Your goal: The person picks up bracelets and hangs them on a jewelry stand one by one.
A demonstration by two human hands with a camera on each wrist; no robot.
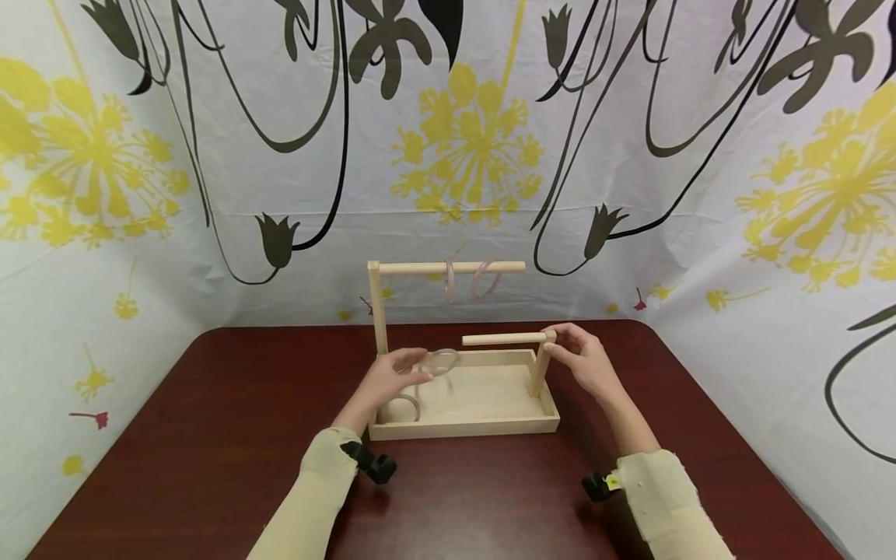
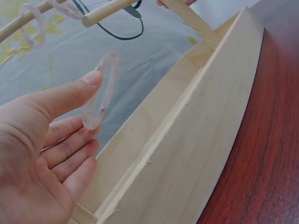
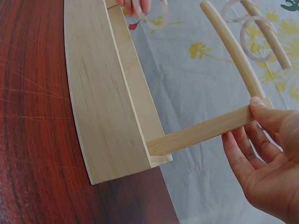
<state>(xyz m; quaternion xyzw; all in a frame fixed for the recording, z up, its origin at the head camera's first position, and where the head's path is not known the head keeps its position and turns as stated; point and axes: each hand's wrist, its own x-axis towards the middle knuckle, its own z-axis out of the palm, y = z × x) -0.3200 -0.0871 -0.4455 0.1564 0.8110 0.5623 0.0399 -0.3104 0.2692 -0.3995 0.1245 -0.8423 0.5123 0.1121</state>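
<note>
My left hand (image 1: 393,379) pinches a pale translucent bangle (image 2: 110,88) between thumb and fingers, above the left part of a wooden tray-based stand (image 1: 462,428). My right hand (image 1: 584,359) grips the top of the stand's short right post (image 3: 205,129), thumb on one side and fingers on the other. From that post a lower round bar (image 1: 500,339) points left, with no ring on it. Two pinkish bangles (image 1: 449,281) hang on the taller upper bar (image 1: 413,268). Another bangle (image 1: 418,408) leans inside the tray's left end, partly behind my left hand.
The stand rests on a dark red-brown wooden table (image 1: 210,435). A tall left post (image 1: 379,311) carries the upper bar. Behind the table hangs a white cloth (image 1: 336,194) with yellow and grey flower prints. A black wrist mount (image 1: 374,464) sits on my left sleeve.
</note>
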